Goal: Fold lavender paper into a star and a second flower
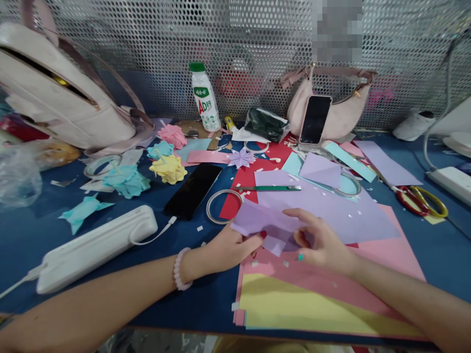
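Above a worktop [206, 304], a person's left hand [226, 251] pinches folded lilac paper [255, 218] near the front edge's middle; the right hand [327, 242] curls at the paper's right end, its grip unclear. A green utility knife [274, 188] lies just beyond, a lilac paper star [241, 158] toward the back edge.

Diffuse, moderate light; bright glints on the perforated metal panel [272, 29]; soft shadow across the held purple paper [253, 218]; wide-angle stretching of the white backpack [66, 98], left; pixelated block [337, 30], upper right; fine detail soft.
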A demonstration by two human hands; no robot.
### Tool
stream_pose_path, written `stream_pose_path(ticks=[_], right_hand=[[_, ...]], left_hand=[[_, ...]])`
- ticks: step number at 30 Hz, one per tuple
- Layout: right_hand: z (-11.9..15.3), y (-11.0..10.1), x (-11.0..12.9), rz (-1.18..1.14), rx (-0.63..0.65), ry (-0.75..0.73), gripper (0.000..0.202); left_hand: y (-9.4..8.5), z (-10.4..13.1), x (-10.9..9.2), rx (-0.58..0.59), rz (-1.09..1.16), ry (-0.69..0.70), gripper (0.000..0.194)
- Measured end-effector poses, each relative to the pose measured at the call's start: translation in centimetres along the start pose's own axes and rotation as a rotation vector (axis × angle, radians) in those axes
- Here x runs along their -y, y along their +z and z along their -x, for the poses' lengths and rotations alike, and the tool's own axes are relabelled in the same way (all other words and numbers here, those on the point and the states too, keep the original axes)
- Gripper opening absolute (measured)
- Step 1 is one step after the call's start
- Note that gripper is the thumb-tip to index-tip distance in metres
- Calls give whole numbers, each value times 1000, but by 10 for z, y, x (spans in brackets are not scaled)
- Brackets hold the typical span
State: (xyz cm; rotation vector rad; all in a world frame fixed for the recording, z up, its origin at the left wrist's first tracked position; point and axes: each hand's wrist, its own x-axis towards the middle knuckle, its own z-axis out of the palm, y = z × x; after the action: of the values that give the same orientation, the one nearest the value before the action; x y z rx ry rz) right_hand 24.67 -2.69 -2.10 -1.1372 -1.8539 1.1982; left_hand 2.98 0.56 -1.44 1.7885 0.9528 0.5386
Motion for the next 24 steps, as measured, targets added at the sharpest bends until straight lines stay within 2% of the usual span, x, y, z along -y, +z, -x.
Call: stream_pose_path(ticks=[2,4,5,7,11,16,20,24], right_hand=[[0,1,2,74,-53,40,52],[-2,2,3,101,-165,86,27],[-3,1,3,91,-221,101,24],[-5,1,3,27,-288,117,39],[-6,-2,-2,-123,-274,185,49],[-7,-5,-2,-137,-293,251,47],[-11,-10,-1,-128,-319,241,31],[-16,-14,-4,-98,-293,210,34]], left_hand=[[-1,0,-1,11,-22,41,17],[-1,1,-1,52,-27,50,19],[0,1,1,76,-23,36,22],[0,1,4,102,5,-6,28],[0,-2,9,46,114,-44,32],[-2,-7,10,-79,150,-92,30],[-2,-8,12,-43,193,-94,31],[-1,-6,10,-11,258,-38,25]])
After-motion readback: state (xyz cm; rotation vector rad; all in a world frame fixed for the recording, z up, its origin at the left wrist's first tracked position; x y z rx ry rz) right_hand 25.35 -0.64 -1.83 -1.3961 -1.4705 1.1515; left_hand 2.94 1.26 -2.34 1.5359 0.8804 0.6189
